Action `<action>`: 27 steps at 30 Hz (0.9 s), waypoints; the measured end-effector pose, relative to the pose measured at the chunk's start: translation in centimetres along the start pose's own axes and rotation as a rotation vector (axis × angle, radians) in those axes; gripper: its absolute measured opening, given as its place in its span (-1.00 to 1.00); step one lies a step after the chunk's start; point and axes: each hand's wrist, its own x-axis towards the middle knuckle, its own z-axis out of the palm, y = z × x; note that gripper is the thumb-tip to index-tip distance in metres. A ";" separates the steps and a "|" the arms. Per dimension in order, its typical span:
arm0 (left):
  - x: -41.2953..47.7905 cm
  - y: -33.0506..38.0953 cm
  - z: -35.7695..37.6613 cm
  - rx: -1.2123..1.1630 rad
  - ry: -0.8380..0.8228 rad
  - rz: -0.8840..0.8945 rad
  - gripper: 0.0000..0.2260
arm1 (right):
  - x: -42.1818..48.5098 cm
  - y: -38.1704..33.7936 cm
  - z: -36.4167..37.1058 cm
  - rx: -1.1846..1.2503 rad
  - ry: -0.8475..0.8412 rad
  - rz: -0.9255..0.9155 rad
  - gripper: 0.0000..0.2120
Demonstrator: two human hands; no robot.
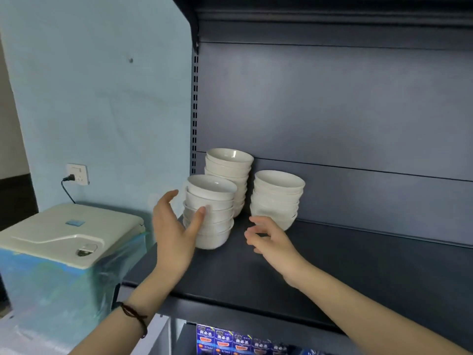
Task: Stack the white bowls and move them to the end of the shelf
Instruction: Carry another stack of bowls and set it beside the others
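Observation:
Three stacks of white bowls stand at the left end of a dark shelf [332,265]. The front stack [212,216] leans slightly, the tall stack [230,170] is behind it, and a third stack [277,198] is to the right. My left hand [176,226] is at the front stack's left side, thumb touching its front, fingers spread apart. My right hand [268,239] hovers open just in front of the right stack, holding nothing.
A white appliance [64,237] wrapped in blue film sits left of the shelf, below a wall socket [78,174] with a plug. The shelf's back panel [332,111] rises behind the bowls. Packaged goods [243,342] show on the level below.

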 end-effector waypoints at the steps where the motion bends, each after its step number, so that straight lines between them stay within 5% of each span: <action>1: -0.9 0.7 0.1 0.092 0.026 0.117 -0.42 | -0.7 0.3 -0.6 0.003 0.027 0.006 -0.73; 6: -5.7 5.0 3.1 0.483 -0.237 0.592 -0.68 | -5.2 1.9 -5.2 -0.234 0.220 -0.094 -0.90; 13: -13.3 12.1 11.3 0.750 -0.770 0.760 -0.72 | -14.6 4.2 -18.4 -1.113 0.269 0.040 -0.71; 21: -24.8 23.9 21.2 0.637 -0.888 0.887 -0.64 | -31.9 5.9 -35.1 -1.300 0.511 0.536 -0.57; 27: -32.4 31.4 26.1 0.442 -0.909 1.006 -0.62 | -43.1 6.8 -42.5 -1.294 0.657 0.716 -0.41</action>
